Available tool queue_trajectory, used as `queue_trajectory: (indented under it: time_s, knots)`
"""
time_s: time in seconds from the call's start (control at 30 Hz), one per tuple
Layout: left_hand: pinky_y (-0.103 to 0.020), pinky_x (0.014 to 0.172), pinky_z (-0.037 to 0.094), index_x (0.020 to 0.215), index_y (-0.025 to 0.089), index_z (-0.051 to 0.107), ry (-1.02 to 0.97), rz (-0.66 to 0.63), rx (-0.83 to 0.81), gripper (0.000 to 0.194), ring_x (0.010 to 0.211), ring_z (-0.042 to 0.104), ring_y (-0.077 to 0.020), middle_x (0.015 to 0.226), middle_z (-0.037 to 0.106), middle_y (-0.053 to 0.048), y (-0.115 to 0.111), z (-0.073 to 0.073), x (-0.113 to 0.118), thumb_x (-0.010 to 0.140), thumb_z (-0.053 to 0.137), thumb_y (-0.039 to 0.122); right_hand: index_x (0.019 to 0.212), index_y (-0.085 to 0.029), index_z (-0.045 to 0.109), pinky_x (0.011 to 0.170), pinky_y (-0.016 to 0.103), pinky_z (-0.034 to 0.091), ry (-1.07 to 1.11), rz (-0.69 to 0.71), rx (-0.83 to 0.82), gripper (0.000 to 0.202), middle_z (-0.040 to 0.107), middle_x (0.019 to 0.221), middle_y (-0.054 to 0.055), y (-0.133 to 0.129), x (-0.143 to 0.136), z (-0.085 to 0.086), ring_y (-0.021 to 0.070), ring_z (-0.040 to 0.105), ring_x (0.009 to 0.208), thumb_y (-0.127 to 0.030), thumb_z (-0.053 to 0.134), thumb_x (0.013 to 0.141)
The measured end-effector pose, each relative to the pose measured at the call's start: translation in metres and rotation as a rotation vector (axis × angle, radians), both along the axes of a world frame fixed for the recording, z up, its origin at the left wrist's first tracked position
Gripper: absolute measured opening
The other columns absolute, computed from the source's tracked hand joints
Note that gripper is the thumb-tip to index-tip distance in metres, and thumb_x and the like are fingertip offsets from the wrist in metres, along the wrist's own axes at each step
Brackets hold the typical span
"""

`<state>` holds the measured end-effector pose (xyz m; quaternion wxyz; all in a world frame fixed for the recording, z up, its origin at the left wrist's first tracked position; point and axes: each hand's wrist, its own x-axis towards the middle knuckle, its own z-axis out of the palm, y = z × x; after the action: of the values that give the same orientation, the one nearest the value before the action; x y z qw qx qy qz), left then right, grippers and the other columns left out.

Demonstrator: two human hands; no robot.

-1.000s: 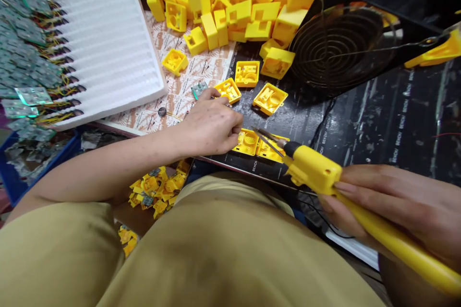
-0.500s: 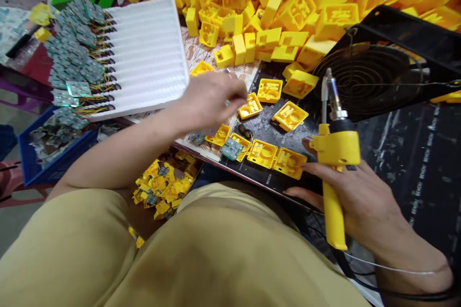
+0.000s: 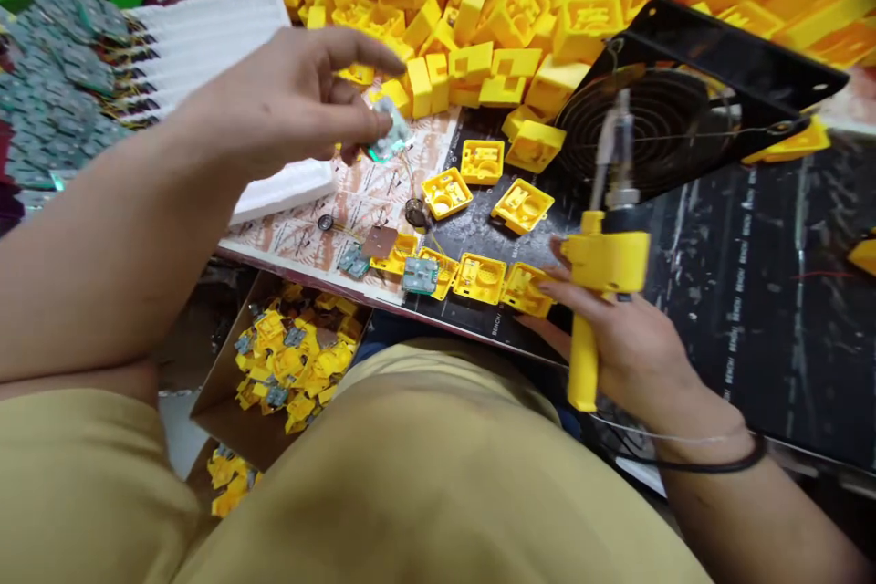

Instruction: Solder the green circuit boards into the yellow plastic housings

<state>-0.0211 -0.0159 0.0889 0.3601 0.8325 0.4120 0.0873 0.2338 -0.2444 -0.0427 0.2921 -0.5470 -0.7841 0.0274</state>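
Observation:
My left hand (image 3: 301, 100) pinches a green circuit board (image 3: 389, 130) between thumb and fingers, above the patterned paper. Thin wires trail down from the board towards a small round black part (image 3: 414, 213); whether they join is unclear. In my right hand (image 3: 630, 338) is a yellow soldering gun (image 3: 609, 260), its metal tip pointing away from me. The thumb and fingers of that hand also reach the end yellow housing (image 3: 528, 288) in a row along the bench edge. Beside it sits an open yellow housing (image 3: 480, 278). Another circuit board (image 3: 420, 275) lies over the row's left part.
A black fan (image 3: 684, 109) stands behind the soldering gun. Yellow housings (image 3: 472, 9) are heaped along the back. At left, a white ridged tray (image 3: 287, 192) lies beside many wired boards (image 3: 61, 100). Below the edge is a carton (image 3: 233, 392) of yellow parts.
My left hand has gone from over the loose housings to the left, and a circuit board now shows in its fingers. My right hand still holds the soldering gun. The view has shifted.

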Motion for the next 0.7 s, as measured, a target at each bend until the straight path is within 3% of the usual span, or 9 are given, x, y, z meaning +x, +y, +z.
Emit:
queue_trajectory:
  time_s: [0.07, 0.13, 0.27, 0.4, 0.5, 0.6, 0.7]
  knots:
    - [-0.025, 0.054, 0.042, 0.129, 0.024, 0.060, -0.162, 0.090, -0.049, 0.050, 0.058, 0.051, -0.0053, 0.074, 0.059, 0.000, -0.014, 0.003, 0.008, 0.080, 0.063, 0.035, 0.122, -0.019, 0.055, 0.095, 0.039, 0.057, -0.017, 0.022, 0.055, 0.034, 0.068, 0.106, 0.007, 0.008, -0.007, -0.001, 0.0228, 0.067, 0.100, -0.024, 0.068, 0.091]
    - [-0.025, 0.058, 0.047, 0.130, 0.021, 0.059, -0.244, 0.097, -0.100, 0.043, 0.066, 0.056, -0.0066, 0.088, 0.063, -0.004, -0.031, -0.007, 0.013, 0.090, 0.055, 0.036, 0.127, -0.018, 0.052, 0.094, 0.040, 0.057, -0.015, 0.018, 0.122, 0.041, 0.067, 0.108, 0.008, 0.015, -0.014, -0.002, 0.0233, 0.067, 0.098, -0.024, 0.069, 0.090]
    - [-0.029, 0.060, 0.052, 0.135, 0.017, 0.053, -0.078, -0.125, -0.155, 0.044, 0.067, 0.064, -0.0129, 0.088, 0.072, -0.007, -0.069, -0.041, -0.001, 0.098, 0.039, 0.037, 0.137, -0.020, 0.043, 0.094, 0.041, 0.057, -0.005, 0.020, 0.176, 0.055, 0.068, 0.109, 0.008, 0.020, -0.016, -0.003, 0.0230, 0.068, 0.094, -0.022, 0.070, 0.089]
    - [-0.028, 0.059, 0.048, 0.120, 0.020, 0.065, 0.251, -0.338, 0.168, 0.038, 0.063, 0.066, -0.0147, 0.077, 0.074, -0.004, -0.097, -0.052, -0.022, 0.096, 0.040, 0.033, 0.136, -0.022, 0.043, 0.095, 0.041, 0.056, -0.001, 0.050, 0.129, 0.051, 0.068, 0.103, 0.005, 0.017, -0.014, -0.003, 0.0221, 0.068, 0.097, -0.018, 0.067, 0.091]
    - [-0.029, 0.056, 0.042, 0.109, 0.021, 0.070, 0.428, -0.342, 0.519, 0.035, 0.063, 0.064, -0.0172, 0.073, 0.072, -0.005, -0.101, -0.047, -0.020, 0.095, 0.043, 0.038, 0.134, -0.021, 0.044, 0.097, 0.042, 0.055, 0.008, 0.065, 0.119, 0.050, 0.067, 0.105, 0.007, 0.016, -0.012, -0.002, 0.0224, 0.067, 0.098, -0.019, 0.068, 0.090]
    - [-0.035, 0.068, 0.045, 0.102, 0.019, 0.071, 0.382, -0.301, 0.712, 0.035, 0.083, 0.065, -0.0239, 0.092, 0.072, -0.010, -0.097, -0.049, -0.004, 0.090, 0.052, 0.046, 0.134, -0.019, 0.045, 0.101, 0.045, 0.053, 0.020, 0.059, 0.136, 0.055, 0.068, 0.105, 0.007, 0.012, -0.010, 0.002, 0.0217, 0.067, 0.097, -0.022, 0.073, 0.087]
    - [-0.042, 0.082, 0.043, 0.100, 0.017, 0.071, 0.270, -0.327, 0.677, 0.036, 0.099, 0.061, -0.0295, 0.104, 0.071, -0.011, -0.094, -0.062, 0.013, 0.086, 0.057, 0.047, 0.128, -0.019, 0.050, 0.099, 0.039, 0.053, 0.033, 0.002, 0.188, 0.052, 0.069, 0.103, 0.006, 0.005, -0.008, 0.008, 0.0202, 0.067, 0.099, -0.022, 0.077, 0.084]
